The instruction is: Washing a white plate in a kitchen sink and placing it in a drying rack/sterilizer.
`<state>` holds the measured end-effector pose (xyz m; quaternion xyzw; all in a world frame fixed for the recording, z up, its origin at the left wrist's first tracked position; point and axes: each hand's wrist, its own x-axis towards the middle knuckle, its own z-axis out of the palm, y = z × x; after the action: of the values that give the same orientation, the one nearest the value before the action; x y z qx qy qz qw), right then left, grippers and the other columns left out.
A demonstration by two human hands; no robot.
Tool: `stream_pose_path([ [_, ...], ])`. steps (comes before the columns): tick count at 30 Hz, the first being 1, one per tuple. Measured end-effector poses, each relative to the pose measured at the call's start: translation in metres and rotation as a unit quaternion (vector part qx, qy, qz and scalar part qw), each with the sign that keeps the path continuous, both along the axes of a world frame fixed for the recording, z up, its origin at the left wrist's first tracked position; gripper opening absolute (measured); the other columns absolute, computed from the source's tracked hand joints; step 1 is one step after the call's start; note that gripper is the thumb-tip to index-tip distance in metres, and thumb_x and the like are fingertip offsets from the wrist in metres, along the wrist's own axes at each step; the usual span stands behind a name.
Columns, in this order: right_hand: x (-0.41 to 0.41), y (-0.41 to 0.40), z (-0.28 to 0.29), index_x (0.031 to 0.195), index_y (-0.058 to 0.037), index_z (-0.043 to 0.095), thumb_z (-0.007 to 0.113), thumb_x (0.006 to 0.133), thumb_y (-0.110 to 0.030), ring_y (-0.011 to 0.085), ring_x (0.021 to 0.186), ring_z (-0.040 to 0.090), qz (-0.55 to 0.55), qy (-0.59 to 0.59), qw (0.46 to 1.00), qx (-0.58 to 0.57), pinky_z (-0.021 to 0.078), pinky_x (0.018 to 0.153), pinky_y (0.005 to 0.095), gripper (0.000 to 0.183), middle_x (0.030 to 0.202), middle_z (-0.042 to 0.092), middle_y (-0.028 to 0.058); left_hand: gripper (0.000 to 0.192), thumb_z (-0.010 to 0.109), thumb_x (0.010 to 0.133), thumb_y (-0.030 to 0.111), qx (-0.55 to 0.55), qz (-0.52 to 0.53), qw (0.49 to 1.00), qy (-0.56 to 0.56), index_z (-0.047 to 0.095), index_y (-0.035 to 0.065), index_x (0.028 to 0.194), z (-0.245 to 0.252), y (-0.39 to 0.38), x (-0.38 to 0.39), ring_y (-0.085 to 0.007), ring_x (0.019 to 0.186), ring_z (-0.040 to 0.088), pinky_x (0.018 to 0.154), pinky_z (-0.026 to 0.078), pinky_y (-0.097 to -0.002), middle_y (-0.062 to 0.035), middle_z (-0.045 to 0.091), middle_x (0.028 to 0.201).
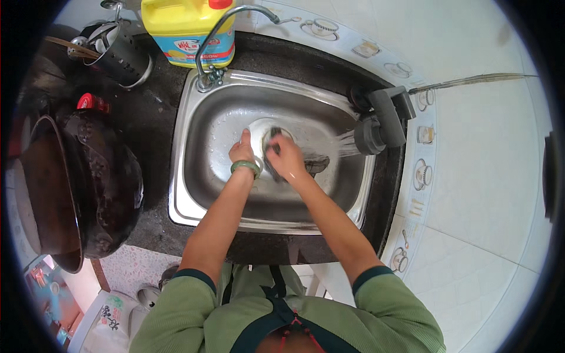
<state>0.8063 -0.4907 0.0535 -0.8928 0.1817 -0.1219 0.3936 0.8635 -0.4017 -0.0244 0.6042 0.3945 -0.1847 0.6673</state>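
My left hand (242,148), with a green bangle (245,167) at the wrist, grips the left side of a white dish (260,125) with the thumb raised. The dish is tilted low inside the stainless steel sink (212,132), and my arms partly hide it. Blurred by motion, my right hand (286,154) holds a dark cloth-like thing (273,170) against the dish; its exact kind is unclear. A dark, flat piece (318,166) lies on the sink floor to the right. Water streams across from a black spout (370,137) on the right rim.
A curved metal tap (205,48) stands at the back left corner, before a yellow detergent jug (190,35). Left on the dark counter are a metal utensil holder (123,57), a red-capped jar (92,102) and a dark pan (53,189). Tiled wall (476,176) borders the right.
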Motion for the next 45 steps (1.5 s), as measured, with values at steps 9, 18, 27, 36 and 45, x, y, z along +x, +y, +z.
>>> stream_pose_path([
  [9, 0.019, -0.009, 0.004, 0.081, -0.0045, 0.055, 0.053, 0.066, -0.012, 0.0320, 0.077, 0.053, -0.005, 0.072, 0.997, 0.015, 0.0422, 0.069, 0.0352, 0.017, 0.082, 0.055, 0.0160, 0.053, 0.066, 0.067, 0.042, -0.025, -0.034, 0.999, -0.035, 0.054, -0.0073, 0.084, 0.029, -0.012, -0.002, -0.0178, 0.070, 0.048, 0.068, 0.040, -0.0283, -0.0116, 0.055, 0.079],
  [18, 0.006, -0.048, -0.009, 0.082, -0.0060, 0.053, 0.053, 0.067, -0.013, 0.0318, 0.079, 0.053, -0.047, 0.163, 0.972, -0.163, 0.0420, 0.070, 0.0396, 0.016, 0.083, 0.054, 0.0152, 0.046, 0.063, 0.070, 0.041, 0.005, -0.019, 0.999, -0.034, 0.055, -0.0040, 0.072, 0.022, -0.028, -0.008, -0.0157, 0.061, 0.045, 0.059, 0.039, -0.0299, -0.0078, 0.053, 0.069],
  [27, -0.033, -0.038, -0.011, 0.078, -0.0056, 0.054, 0.053, 0.067, -0.010, 0.0327, 0.075, 0.052, 0.015, 0.131, 0.990, -0.057, 0.0416, 0.067, 0.0411, 0.013, 0.078, 0.053, 0.0162, 0.047, 0.059, 0.074, 0.042, -0.067, -0.054, 0.996, -0.020, 0.055, -0.0050, 0.074, 0.025, -0.012, -0.005, -0.0160, 0.063, 0.049, 0.061, 0.041, -0.0274, -0.0095, 0.056, 0.073],
  [36, -0.014, -0.003, -0.001, 0.083, -0.0059, 0.055, 0.054, 0.067, -0.012, 0.0320, 0.073, 0.054, 0.016, 0.026, 0.999, 0.040, 0.0421, 0.064, 0.0388, 0.017, 0.080, 0.054, 0.0159, 0.042, 0.055, 0.078, 0.039, -0.049, -0.069, 0.993, -0.082, 0.058, -0.0031, 0.075, 0.015, -0.002, 0.002, -0.0119, 0.061, 0.047, 0.058, 0.039, -0.0259, -0.0044, 0.055, 0.068],
  [45, -0.014, -0.027, 0.016, 0.087, -0.0046, 0.053, 0.052, 0.070, -0.015, 0.0304, 0.089, 0.051, -0.065, -0.033, 0.997, -0.009, 0.0408, 0.076, 0.0380, 0.021, 0.095, 0.053, 0.0148, 0.039, 0.050, 0.083, 0.034, -0.079, -0.094, 0.978, -0.171, 0.057, -0.0010, 0.068, 0.033, -0.014, -0.005, -0.0089, 0.058, 0.044, 0.055, 0.038, -0.0239, -0.0020, 0.053, 0.064],
])
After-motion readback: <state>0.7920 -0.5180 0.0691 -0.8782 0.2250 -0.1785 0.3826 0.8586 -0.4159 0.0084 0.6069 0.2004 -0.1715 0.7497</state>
